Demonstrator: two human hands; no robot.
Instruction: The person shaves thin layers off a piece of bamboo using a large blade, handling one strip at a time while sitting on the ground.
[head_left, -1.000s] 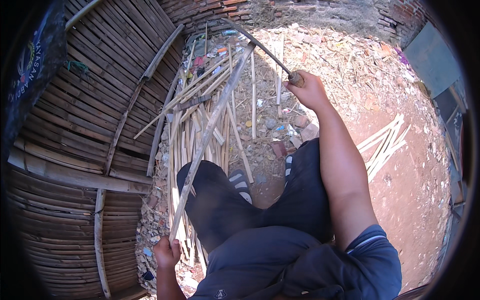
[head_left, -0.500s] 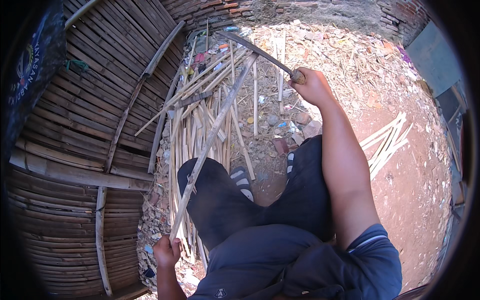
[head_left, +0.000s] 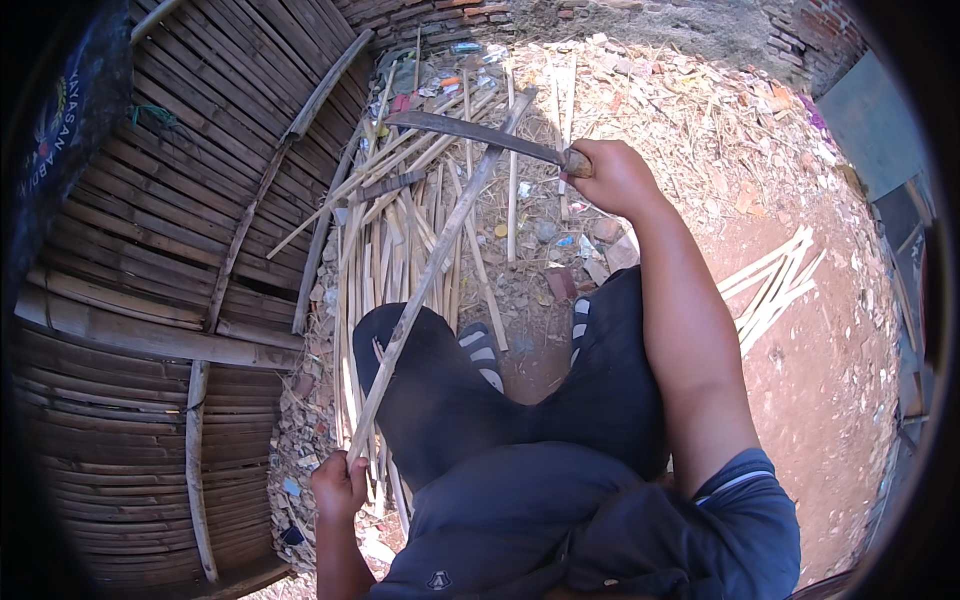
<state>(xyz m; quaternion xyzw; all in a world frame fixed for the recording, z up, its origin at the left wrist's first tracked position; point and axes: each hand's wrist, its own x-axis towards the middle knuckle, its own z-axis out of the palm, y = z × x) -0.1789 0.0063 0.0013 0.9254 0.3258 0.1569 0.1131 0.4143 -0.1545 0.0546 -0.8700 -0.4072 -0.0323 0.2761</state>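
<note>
My left hand is closed round the near end of a long split bamboo strip. The strip slants up over my left thigh to its far end in front of me. In my right hand is the wooden handle of a machete, its long dark blade pointing left. Near the strip's far end the blade crosses it, seemingly against it; the exact contact is hard to make out. Below the strip, a pile of pale bamboo strips lies on the ground beside my left leg.
A bamboo slat wall rises close on the left. Brick walling runs along the back. Rubble and litter cover the far ground. Several cut strips lie on bare earth at the right, and a grey-green panel stands beyond.
The machete has come toward me, down from the strip's far tip, and its blade lies flatter across. My left hand has risen slightly with the strip.
</note>
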